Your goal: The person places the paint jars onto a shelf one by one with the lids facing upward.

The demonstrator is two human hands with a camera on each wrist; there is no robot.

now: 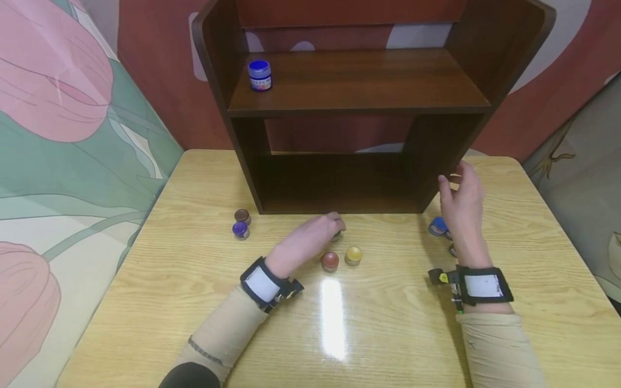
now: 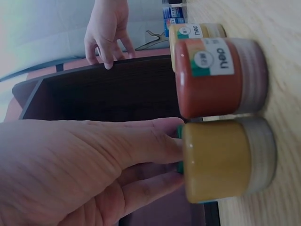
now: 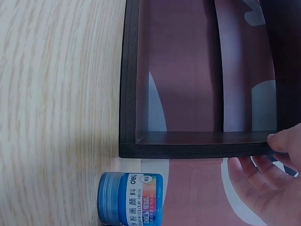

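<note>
My left hand [image 1: 308, 240] reaches across the table and pinches a dark green paint jar [image 1: 336, 235] in front of the shelf. In the left wrist view an ochre jar [image 2: 216, 160] mostly hides the green one [image 2: 180, 167]; the head view hides the ochre one under this hand. Beside it stand a red jar [image 1: 330, 261] and a yellow jar [image 1: 353, 255]. My right hand [image 1: 462, 202] is at the right side of the dark wooden shelf [image 1: 339, 110]. Its thumb [image 3: 280, 140] touches the panel's front edge, with loosely bent fingers outside.
A dark blue jar [image 1: 260, 75] stands on the shelf's upper board, at the left. Purple [image 1: 240, 230] and brown [image 1: 242, 216] jars sit on the table's left. A blue jar [image 1: 438, 226] and others partly hidden stand near my right wrist. A patterned wall rises behind.
</note>
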